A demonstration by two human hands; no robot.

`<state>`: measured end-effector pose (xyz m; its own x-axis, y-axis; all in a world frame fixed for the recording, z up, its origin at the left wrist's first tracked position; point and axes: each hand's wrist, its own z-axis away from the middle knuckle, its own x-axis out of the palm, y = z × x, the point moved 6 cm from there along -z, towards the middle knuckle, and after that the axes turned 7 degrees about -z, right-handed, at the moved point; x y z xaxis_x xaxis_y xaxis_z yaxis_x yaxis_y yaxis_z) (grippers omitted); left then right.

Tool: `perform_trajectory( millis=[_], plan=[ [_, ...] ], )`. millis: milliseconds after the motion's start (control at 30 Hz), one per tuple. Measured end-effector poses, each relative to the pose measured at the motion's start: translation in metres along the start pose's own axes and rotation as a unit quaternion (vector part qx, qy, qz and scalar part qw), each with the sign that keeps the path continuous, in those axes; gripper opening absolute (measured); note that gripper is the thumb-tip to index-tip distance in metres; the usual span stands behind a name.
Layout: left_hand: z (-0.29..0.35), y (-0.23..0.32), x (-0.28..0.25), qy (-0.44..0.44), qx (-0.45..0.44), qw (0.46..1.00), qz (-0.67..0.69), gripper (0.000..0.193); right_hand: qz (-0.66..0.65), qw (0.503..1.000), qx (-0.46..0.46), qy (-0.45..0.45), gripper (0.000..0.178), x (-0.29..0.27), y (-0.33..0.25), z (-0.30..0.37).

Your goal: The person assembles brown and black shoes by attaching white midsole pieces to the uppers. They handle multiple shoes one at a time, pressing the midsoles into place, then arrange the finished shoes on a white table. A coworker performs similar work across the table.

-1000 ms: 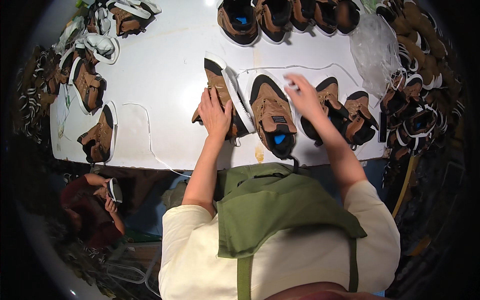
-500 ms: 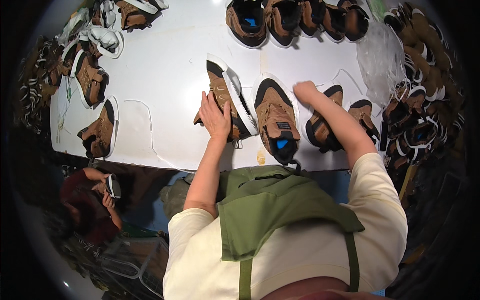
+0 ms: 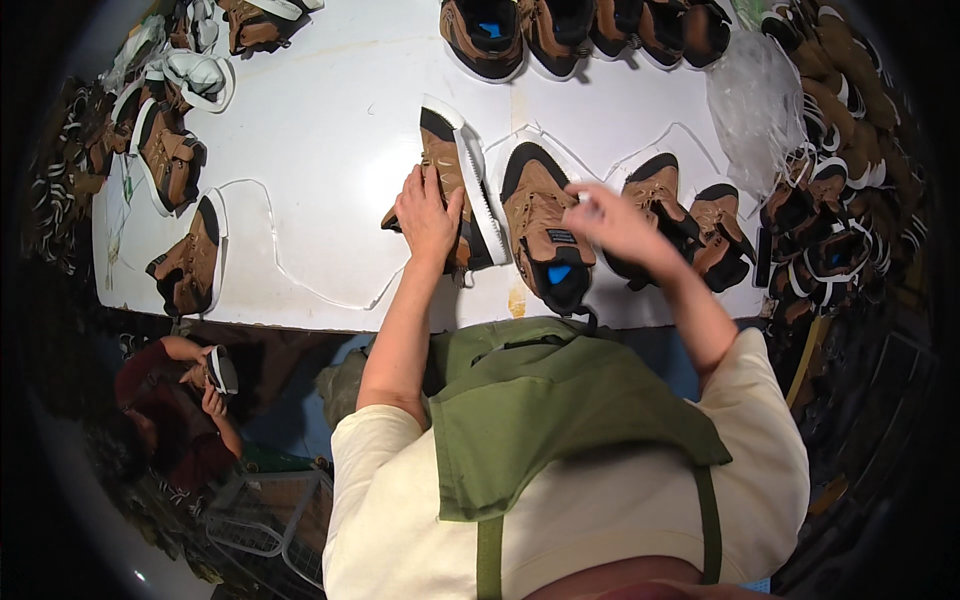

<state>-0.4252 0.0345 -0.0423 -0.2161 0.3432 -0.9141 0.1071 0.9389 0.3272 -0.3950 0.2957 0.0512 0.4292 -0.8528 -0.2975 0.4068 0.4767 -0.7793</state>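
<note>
A brown and black shoe (image 3: 446, 148) lies on its side on the table, its white sole facing right. My left hand (image 3: 428, 220) lies across its upper, thumb and fingers around the lace area. Just right of it another brown shoe (image 3: 545, 215) sits upright, toe away from me, with blue showing inside. My right hand (image 3: 612, 222) is over that shoe's right side; its fingers are smeared by motion, so any grip is unclear. A white cord (image 3: 275, 232) runs in a loop at the left, and more of it passes around the upright shoe's toe toward the right.
Two brown shoes (image 3: 660, 190) stand at the right, and several more line the far edge (image 3: 483, 40). A single shoe (image 3: 190, 262) is at the left. Plastic film (image 3: 750, 110) and piled shoes (image 3: 840, 80) crowd the right. Another person (image 3: 180, 400) holds a shoe at lower left.
My right hand has come back left from beside the right-hand shoes to over the upright shoe. The left loop of cord has shifted. My left hand remains on the same shoe.
</note>
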Motion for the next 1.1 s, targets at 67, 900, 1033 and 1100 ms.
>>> perform_trajectory(
  millis=[67, 900, 1033, 1100],
  plan=[
    [0.0, 0.006, 0.003, -0.011, 0.006, 1.0, -0.003, 0.056, 0.165, 0.978, -0.123, 0.03, 0.08, 0.034, 0.012, 0.026],
    [0.003, 0.014, 0.002, 0.054, 0.035, 0.998, -0.028, 0.049, -0.053, 0.981, -0.143, 0.122, 0.054, -0.028, -0.019, 0.107],
    [0.003, 0.017, -0.001, 0.038, 0.043, 0.997, -0.043, 0.045, -0.076, 0.978, -0.16, 0.109, 0.059, -0.036, -0.024, 0.11],
    [0.003, 0.017, 0.001, 0.045, 0.051, 0.997, -0.044, 0.044, -0.08, 0.98, -0.149, 0.101, 0.06, -0.038, -0.029, 0.111]
  ],
)
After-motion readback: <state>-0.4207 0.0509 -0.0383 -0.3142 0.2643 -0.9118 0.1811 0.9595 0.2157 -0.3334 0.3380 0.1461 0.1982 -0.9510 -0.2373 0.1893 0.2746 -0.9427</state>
